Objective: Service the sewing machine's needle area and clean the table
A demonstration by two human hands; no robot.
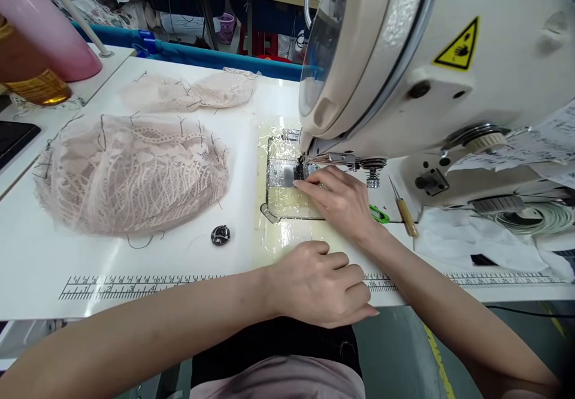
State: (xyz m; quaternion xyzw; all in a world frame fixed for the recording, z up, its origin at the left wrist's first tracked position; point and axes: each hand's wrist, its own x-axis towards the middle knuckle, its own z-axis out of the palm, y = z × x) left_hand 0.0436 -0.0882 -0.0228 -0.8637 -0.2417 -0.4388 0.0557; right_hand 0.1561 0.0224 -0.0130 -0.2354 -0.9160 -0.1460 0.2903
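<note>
My right hand [344, 201] reaches in under the head of the sewing machine [368, 45]. Its fingertips are pressed together beside the presser foot [300, 170], over the metal needle plate [281, 174]; what they pinch, if anything, is too small to make out. Nearer my body, my left hand [321, 285] is curled closed at the table's front edge, knuckles up, its palm side hidden. Left of the machine lies a bunched piece of pale pink lace [135, 174] with dark thread ends. A second lace piece [193, 90] lies behind it.
A black round object [220, 235] lies near the lace. Right of my right hand are green thread snips [380, 214], a wooden-handled awl [405, 210] and white cloth [476, 240]. A printed ruler [135, 287] runs along the front edge. Pink thread cone [49, 27] stands back left.
</note>
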